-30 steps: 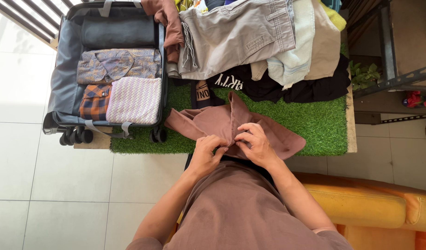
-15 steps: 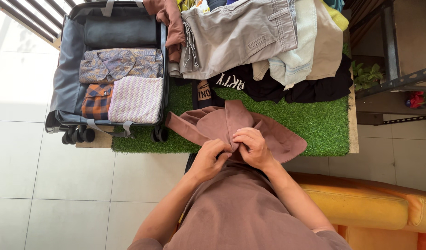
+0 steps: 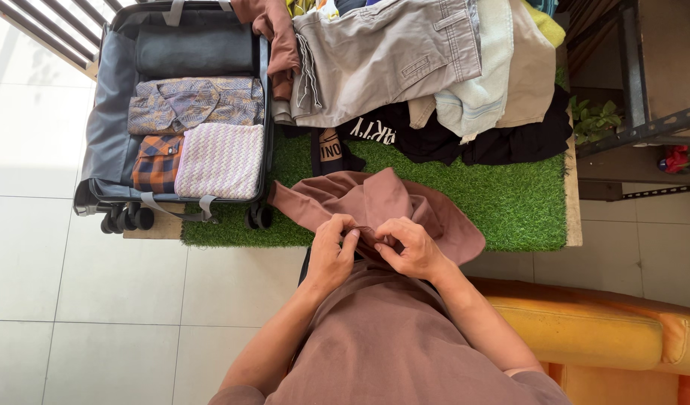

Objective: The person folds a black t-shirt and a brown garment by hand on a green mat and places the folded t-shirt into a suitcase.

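Brown garment (image 3: 375,206), bunched over the green turf mat (image 3: 510,202), sits pinched in my left hand (image 3: 331,251) and right hand (image 3: 408,247); its lower part hides behind them, and the open suitcase (image 3: 109,127) is cropped at the top edge.

Two hands are being counted, left (image 3: 332,253) and right (image 3: 412,247); one brown garment (image 3: 375,206) is being pinched between them. One open suitcase (image 3: 105,135) is being noted, four folded items being seen inside. One clothes pile (image 3: 427,82), one green mat (image 3: 510,202), one orange cushion (image 3: 585,330).
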